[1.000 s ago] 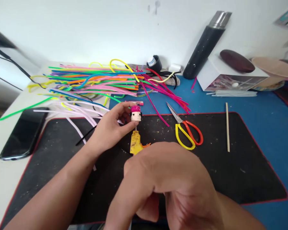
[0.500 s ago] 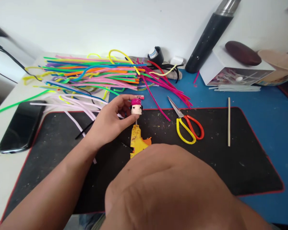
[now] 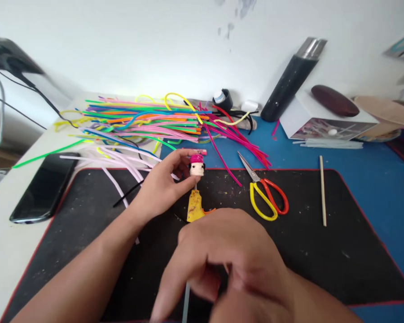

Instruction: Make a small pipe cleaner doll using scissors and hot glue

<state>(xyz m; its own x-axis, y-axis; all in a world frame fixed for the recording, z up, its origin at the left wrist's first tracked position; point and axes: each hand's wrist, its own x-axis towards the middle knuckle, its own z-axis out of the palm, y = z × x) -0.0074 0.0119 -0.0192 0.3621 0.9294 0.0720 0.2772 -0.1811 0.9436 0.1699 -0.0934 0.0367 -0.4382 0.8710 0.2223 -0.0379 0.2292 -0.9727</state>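
Note:
My left hand (image 3: 163, 186) pinches a small doll head (image 3: 197, 169), cream-coloured with black eyes and a magenta band on top. A small pink piece (image 3: 199, 152) is near my index fingertip. Just below the head is the nozzle of a yellow glue gun (image 3: 195, 205) with an orange trigger; I cannot tell if they touch. In the foreground my right hand (image 3: 235, 251) is raised close to the camera, fingers bent downward and apart, with nothing seen in them. It covers the gun's rear part. Under it a pale glue stick (image 3: 186, 303) shows.
Scissors (image 3: 263, 190) and a wooden stick (image 3: 322, 190) lie on the black mat (image 3: 309, 251). Behind are heaps of coloured pipe cleaners (image 3: 144, 119). A phone (image 3: 43, 187) lies left; a black bottle (image 3: 293, 80) and a white drawer box (image 3: 330, 116) stand back right.
My right hand has drawn back from right against the camera, so its bent fingers now show. The view has tilted up a little. My left hand keeps its hold on the doll head.

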